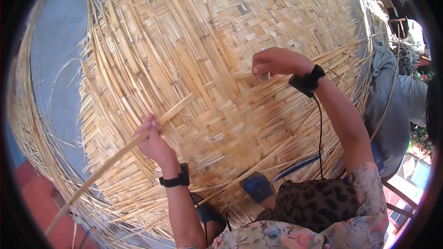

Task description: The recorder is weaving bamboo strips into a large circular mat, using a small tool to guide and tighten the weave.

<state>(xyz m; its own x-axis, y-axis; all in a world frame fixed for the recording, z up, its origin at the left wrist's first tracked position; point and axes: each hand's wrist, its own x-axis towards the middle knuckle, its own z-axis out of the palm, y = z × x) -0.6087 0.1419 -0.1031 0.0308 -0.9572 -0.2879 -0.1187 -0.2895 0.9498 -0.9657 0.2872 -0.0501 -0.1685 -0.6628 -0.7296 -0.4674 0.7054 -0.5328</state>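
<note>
A large woven bamboo mat spreads below me, its weave tight at the far right and looser among the long strips on the left. My left hand is closed around a long, pale bamboo strip. One end of the strip trails to the lower left; the other passes over and under strips of the mat toward my right hand. That hand is closed, fingers curled low over the weave at the strip's far part. Whether it grips the strip is hidden by the fingers.
Loose strip ends fringe the mat's edges on grey ground. A blue shoe rests on the mat's near edge. Grey trousers show at the right rim, a reddish surface at the lower left.
</note>
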